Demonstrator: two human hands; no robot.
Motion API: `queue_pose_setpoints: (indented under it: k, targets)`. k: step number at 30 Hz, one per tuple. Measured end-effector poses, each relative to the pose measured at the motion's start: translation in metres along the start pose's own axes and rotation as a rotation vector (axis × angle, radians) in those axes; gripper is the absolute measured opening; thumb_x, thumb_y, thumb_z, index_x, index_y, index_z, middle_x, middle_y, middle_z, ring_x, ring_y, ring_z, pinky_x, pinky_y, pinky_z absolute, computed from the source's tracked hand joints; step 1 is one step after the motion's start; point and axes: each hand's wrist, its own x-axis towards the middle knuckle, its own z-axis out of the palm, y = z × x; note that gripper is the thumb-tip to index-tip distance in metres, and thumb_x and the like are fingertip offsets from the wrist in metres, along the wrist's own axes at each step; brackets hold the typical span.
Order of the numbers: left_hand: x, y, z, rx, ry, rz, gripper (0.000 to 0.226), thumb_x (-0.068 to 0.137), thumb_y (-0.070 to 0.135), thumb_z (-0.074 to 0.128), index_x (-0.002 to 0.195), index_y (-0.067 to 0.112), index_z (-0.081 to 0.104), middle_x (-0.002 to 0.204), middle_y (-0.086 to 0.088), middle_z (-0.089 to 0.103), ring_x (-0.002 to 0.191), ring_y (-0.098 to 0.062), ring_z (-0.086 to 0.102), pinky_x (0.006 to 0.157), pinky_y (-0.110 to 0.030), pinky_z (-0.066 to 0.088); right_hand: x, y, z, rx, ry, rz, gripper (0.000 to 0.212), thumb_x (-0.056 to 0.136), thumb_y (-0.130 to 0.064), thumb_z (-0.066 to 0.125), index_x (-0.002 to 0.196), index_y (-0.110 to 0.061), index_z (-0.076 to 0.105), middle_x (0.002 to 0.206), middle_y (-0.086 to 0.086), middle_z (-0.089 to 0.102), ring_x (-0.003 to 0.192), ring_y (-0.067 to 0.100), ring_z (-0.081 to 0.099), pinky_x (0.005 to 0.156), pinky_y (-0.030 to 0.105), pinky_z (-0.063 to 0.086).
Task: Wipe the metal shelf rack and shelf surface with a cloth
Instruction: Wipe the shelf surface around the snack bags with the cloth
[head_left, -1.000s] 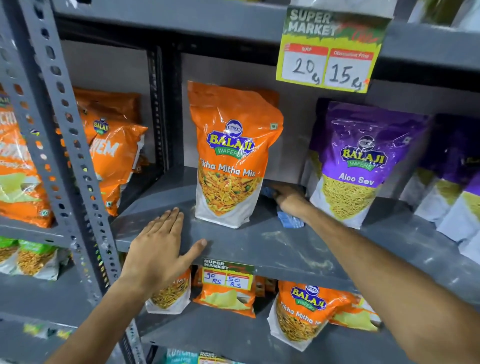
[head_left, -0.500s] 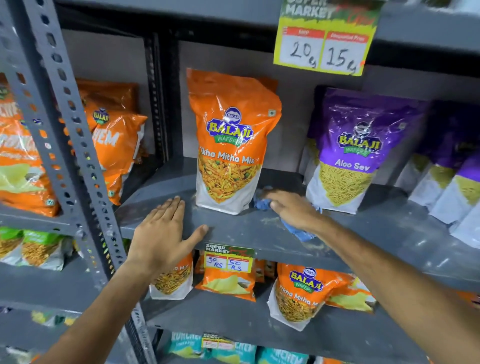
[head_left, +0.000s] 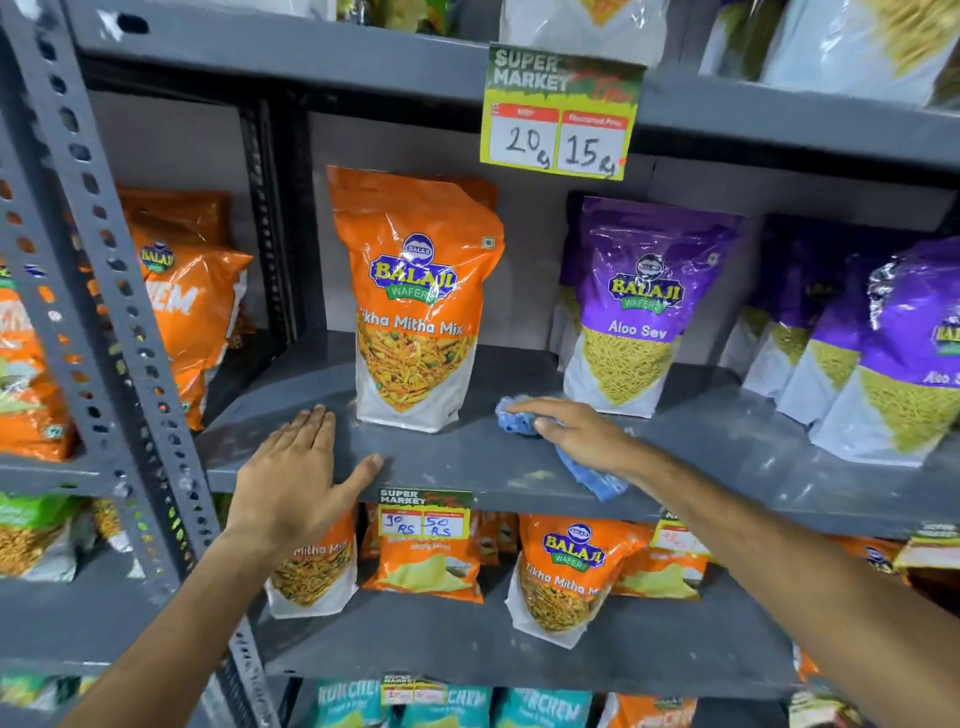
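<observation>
**Spotter:** Your right hand (head_left: 576, 434) lies flat on the crumpled blue cloth (head_left: 519, 415), pressing it to the grey metal shelf (head_left: 467, 462) between the tall orange Tikha Mitha Mix pouch (head_left: 415, 301) and the purple Aloo Sev pouch (head_left: 634, 312). Your left hand (head_left: 296, 478) is spread wide and empty, braced on the shelf's front edge.

**Operator:** What could go wrong?

**Spotter:** You're working just beside both upright pouches. Sweep wide and your knuckles could tip either one. The cloth's tail hangs over the front lip, so it may snag the yellow price tag (head_left: 423, 514) below.

**Operator:** And the pouches?

**Spotter:** Both look sealed; their clear windows show mixed fried snack in the orange one, fine yellow strands in the purple. The perforated grey upright post (head_left: 104, 291) stands well to your left, not yet touched by the cloth.
</observation>
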Motion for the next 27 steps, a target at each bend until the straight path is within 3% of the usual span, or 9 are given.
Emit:
queue_pose_setpoints:
  k: [5, 7, 10, 20, 25, 27]
  targets:
    - [0.001, -0.002, 0.002, -0.018, 0.009, 0.001, 0.118, 0.087, 0.091, 0.004, 0.162, 0.004, 0.030, 0.170, -0.015, 0.031, 0.158, -0.029, 0.029, 0.130, -0.045, 0.025, 0.023, -0.020, 0.026, -0.198, -0.035, -0.037, 0.042, 0.104, -0.013, 0.042, 0.138, -0.033, 0.057, 0.152, -0.006, 0.048, 0.141, 0.014, 0.042, 0.114, 0.036, 0.035]
    - [0.001, -0.002, 0.003, -0.017, 0.009, 0.004, 0.117, 0.087, 0.090, 0.005, 0.162, 0.004, 0.031, 0.170, -0.015, 0.031, 0.158, -0.029, 0.030, 0.130, -0.045, 0.025, 0.014, -0.027, 0.030, -0.198, -0.062, -0.090, 0.043, 0.103, -0.013, 0.044, 0.136, -0.036, 0.057, 0.153, -0.009, 0.047, 0.141, 0.012, 0.042, 0.114, 0.039, 0.036]
    - [0.002, -0.003, 0.004, -0.016, 0.016, 0.010, 0.116, 0.088, 0.089, 0.005, 0.161, 0.003, 0.032, 0.169, -0.016, 0.033, 0.158, -0.029, 0.030, 0.129, -0.045, 0.026, -0.011, -0.034, 0.029, -0.191, -0.097, -0.157, 0.045, 0.101, -0.009, 0.047, 0.134, -0.036, 0.060, 0.154, -0.011, 0.046, 0.142, 0.007, 0.040, 0.113, 0.030, 0.035]
    - [-0.001, -0.009, 0.013, -0.007, 0.100, 0.073, 0.107, 0.095, 0.081, 0.006, 0.157, 0.001, 0.041, 0.165, -0.017, 0.041, 0.154, -0.030, 0.038, 0.127, -0.046, 0.030, -0.087, -0.036, 0.014, -0.138, -0.065, -0.176, 0.046, 0.100, -0.003, 0.052, 0.123, -0.039, 0.066, 0.146, -0.026, 0.046, 0.140, -0.008, 0.038, 0.110, 0.024, 0.038]
    - [-0.021, 0.014, 0.019, -0.113, 0.178, 0.242, 0.086, 0.104, 0.067, 0.020, 0.164, 0.005, 0.026, 0.172, -0.012, 0.024, 0.161, -0.022, 0.019, 0.131, -0.037, 0.014, -0.108, -0.018, -0.003, -0.160, -0.060, -0.083, 0.046, 0.101, -0.008, 0.051, 0.126, -0.045, 0.062, 0.149, -0.018, 0.049, 0.140, -0.001, 0.041, 0.110, 0.029, 0.039]
    - [-0.029, 0.042, 0.021, -0.112, 0.191, 0.355, 0.083, 0.106, 0.066, 0.024, 0.165, 0.008, 0.023, 0.173, -0.009, 0.020, 0.161, -0.021, 0.018, 0.131, -0.034, 0.008, -0.115, -0.011, -0.011, -0.165, -0.031, -0.045, 0.043, 0.102, -0.011, 0.050, 0.126, -0.044, 0.062, 0.144, -0.022, 0.050, 0.136, -0.001, 0.045, 0.110, 0.028, 0.039]
